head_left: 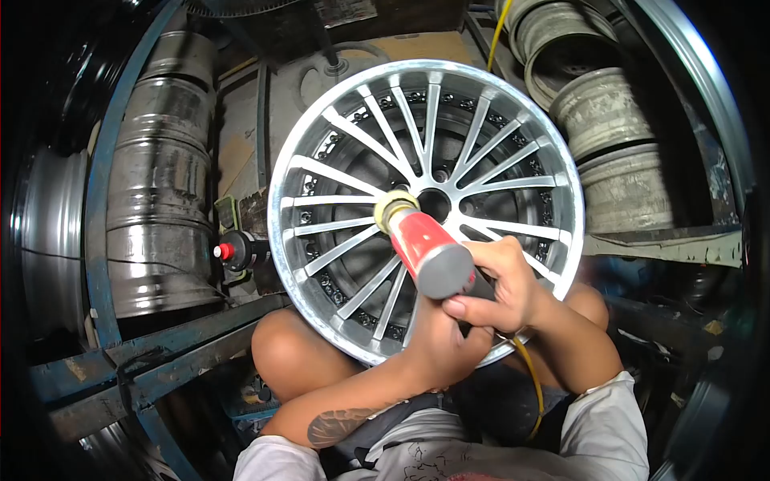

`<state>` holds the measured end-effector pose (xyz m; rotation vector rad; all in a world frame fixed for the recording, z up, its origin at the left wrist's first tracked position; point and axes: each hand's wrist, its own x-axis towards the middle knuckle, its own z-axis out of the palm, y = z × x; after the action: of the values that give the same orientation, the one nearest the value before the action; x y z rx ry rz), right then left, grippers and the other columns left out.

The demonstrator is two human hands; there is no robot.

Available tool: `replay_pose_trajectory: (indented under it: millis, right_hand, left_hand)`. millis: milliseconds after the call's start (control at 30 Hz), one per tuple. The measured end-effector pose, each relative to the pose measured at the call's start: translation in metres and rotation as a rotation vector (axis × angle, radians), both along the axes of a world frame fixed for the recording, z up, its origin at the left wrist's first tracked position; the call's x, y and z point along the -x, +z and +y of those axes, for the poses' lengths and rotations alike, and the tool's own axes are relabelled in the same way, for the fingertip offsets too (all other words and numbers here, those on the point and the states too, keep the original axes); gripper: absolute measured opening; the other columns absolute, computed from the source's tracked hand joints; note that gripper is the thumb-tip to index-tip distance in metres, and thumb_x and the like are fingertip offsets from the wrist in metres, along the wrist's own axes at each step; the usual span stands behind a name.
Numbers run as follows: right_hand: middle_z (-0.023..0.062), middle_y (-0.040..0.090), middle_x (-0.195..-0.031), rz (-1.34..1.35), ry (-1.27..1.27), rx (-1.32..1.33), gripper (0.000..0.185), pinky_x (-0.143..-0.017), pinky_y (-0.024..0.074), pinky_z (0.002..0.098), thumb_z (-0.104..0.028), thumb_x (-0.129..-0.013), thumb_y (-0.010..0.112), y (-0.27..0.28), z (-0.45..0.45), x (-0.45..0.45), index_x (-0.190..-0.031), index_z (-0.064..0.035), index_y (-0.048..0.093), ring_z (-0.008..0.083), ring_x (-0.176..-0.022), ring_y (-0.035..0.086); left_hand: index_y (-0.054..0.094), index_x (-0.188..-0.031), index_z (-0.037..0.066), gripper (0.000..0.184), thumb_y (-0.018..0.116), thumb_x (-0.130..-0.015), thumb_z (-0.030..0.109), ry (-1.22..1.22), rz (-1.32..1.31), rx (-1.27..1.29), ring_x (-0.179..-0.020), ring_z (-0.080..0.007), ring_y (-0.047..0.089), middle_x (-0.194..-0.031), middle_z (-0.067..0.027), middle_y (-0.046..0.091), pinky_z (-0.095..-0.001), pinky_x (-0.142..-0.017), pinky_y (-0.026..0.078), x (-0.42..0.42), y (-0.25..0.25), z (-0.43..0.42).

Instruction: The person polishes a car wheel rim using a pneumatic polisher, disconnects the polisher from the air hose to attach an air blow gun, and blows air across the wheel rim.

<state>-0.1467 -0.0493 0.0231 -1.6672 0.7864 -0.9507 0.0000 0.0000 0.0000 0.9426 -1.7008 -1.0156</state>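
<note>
Gripping the red power tool point(419, 238), the right hand point(509, 284) closes with wrist angled inward; the left hand point(441, 341) curls just below. The yellow pad point(382, 215) overlies the silver wheel point(505, 186) near its centre, above the knees point(293, 353). Outward, a red-capped bottle point(237, 251) conceals its contents; a blue rack point(184, 330) holds stacked rims point(160, 184).

Both the right hand point(507, 282) and the left hand point(443, 343) grip a red-and-black tool point(419, 240), its yellow pad point(382, 212) over the spokes near the centre hole of a silver wheel point(449, 183). A yellow cord point(535, 385) hangs below. Stacked rims point(163, 188) line both sides, a red-capped bottle point(238, 251) beside the wheel.
</note>
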Motion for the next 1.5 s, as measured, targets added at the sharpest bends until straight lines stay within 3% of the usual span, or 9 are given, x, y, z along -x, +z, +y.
replay_pose_trajectory:
  millis: [100, 233, 300, 500, 533, 767, 1067, 1400, 1500]
  right_hand:
    - [0.0112, 0.066, -0.074, -0.133, -0.086, -0.109, 0.032, -0.062, 0.0471, 0.026, -0.023, -0.083, 0.07, -0.015, 0.007, -0.002, -0.098, 0.0058, 0.067, 0.0085, -0.068, 0.057]
    - [0.0045, 0.064, -0.075, -0.333, -0.102, -0.355, 0.029, -0.064, 0.0452, 0.0247, -0.025, -0.088, 0.065, -0.012, 0.009, -0.01, -0.093, 0.0039, 0.067, 0.0061, -0.072, 0.056]
    - [0.0039, 0.063, -0.085, -0.346, -0.044, -0.424, 0.036, -0.068, 0.0444, 0.024, -0.024, -0.088, 0.062, -0.03, 0.01, -0.009, -0.107, 0.0071, 0.064, 0.007, -0.078, 0.055]
    - [0.0023, 0.062, -0.08, -0.424, -0.035, -0.546, 0.037, -0.065, 0.0445, 0.0237, -0.033, -0.095, 0.055, -0.044, 0.002, -0.012, -0.097, 0.002, 0.065, 0.007, -0.073, 0.056]
    - [0.001, 0.062, -0.08, -0.444, -0.017, -0.598, 0.037, -0.065, 0.0445, 0.0228, -0.035, -0.095, 0.055, -0.046, 0.001, -0.013, -0.096, 0.0006, 0.065, 0.007, -0.072, 0.056]
    - [0.0005, 0.061, -0.066, -0.582, -0.109, -0.651, 0.03, -0.056, 0.0429, 0.024, -0.031, -0.088, 0.067, -0.034, 0.003, -0.018, -0.076, -0.0034, 0.068, 0.0069, -0.061, 0.055]
    - [-0.0016, 0.061, -0.075, -0.472, -0.078, -0.515, 0.027, -0.064, 0.0438, 0.0243, -0.031, -0.089, 0.065, -0.043, 0.004, -0.013, -0.094, -0.0037, 0.065, 0.0061, -0.07, 0.055]
    - [0.0012, 0.063, -0.067, -0.411, -0.163, -0.524, 0.042, -0.062, 0.0443, 0.0272, -0.047, -0.086, 0.067, -0.033, 0.007, -0.01, -0.08, -0.0057, 0.071, 0.01, -0.064, 0.058]
    - [0.0018, 0.063, -0.065, -0.387, -0.178, -0.52, 0.042, -0.06, 0.0436, 0.0277, -0.044, -0.086, 0.067, -0.029, 0.007, -0.008, -0.076, -0.0035, 0.07, 0.0098, -0.063, 0.058]
  left_hand:
    - [0.018, -0.139, -0.012, 0.075, 0.057, -0.079, 0.009, -0.04, 0.052, -0.192, -0.116, -0.0348, 0.05, -0.125, -0.0269, 0.042, -0.0436, -0.102, 0.039, 0.001, -0.011, 0.004]
    - [0.006, -0.15, -0.009, 0.093, 0.054, -0.09, 0.044, -0.015, 0.094, -0.338, -0.132, -0.028, 0.034, -0.139, -0.0202, 0.031, -0.0407, -0.114, 0.023, 0.0, 0.001, 0.0]
    - [0.01, -0.149, -0.006, 0.088, 0.052, -0.091, 0.044, 0.026, 0.108, -0.316, -0.129, -0.0274, 0.035, -0.137, -0.019, 0.033, -0.0401, -0.114, 0.023, 0.006, 0.005, 0.0]
    - [0.01, -0.154, -0.002, 0.081, 0.051, -0.097, 0.038, 0.091, 0.005, -0.401, -0.137, -0.0273, 0.032, -0.147, -0.0182, 0.031, -0.0381, -0.116, 0.021, 0.008, 0.009, -0.001]
    - [0.011, -0.148, -0.004, 0.081, 0.058, -0.097, 0.037, 0.059, 0.054, -0.405, -0.121, -0.0251, 0.045, -0.133, -0.021, 0.041, -0.0378, -0.106, 0.034, 0.007, 0.006, -0.006]
    - [0.031, -0.142, 0.006, 0.057, 0.049, -0.099, 0.038, 0.152, -0.018, -0.3, -0.105, -0.0126, 0.047, -0.123, -0.007, 0.046, -0.0241, -0.084, 0.038, 0.002, -0.013, -0.006]
    - [0.028, -0.147, 0.006, 0.071, 0.051, -0.093, 0.046, 0.221, -0.016, -0.322, -0.112, -0.0144, 0.047, -0.127, -0.0067, 0.045, -0.0267, -0.09, 0.037, 0.013, -0.007, -0.002]
    - [0.03, -0.146, 0.006, 0.069, 0.05, -0.093, 0.045, 0.186, -0.007, -0.382, -0.111, -0.0136, 0.047, -0.128, -0.0073, 0.047, -0.0243, -0.089, 0.036, 0.014, -0.001, -0.003]
    - [0.026, -0.141, -0.001, 0.062, 0.046, -0.098, 0.039, 0.147, 0.005, -0.436, -0.113, -0.0203, 0.043, -0.126, -0.0136, 0.042, -0.0332, -0.103, 0.031, 0.012, 0.004, -0.004]
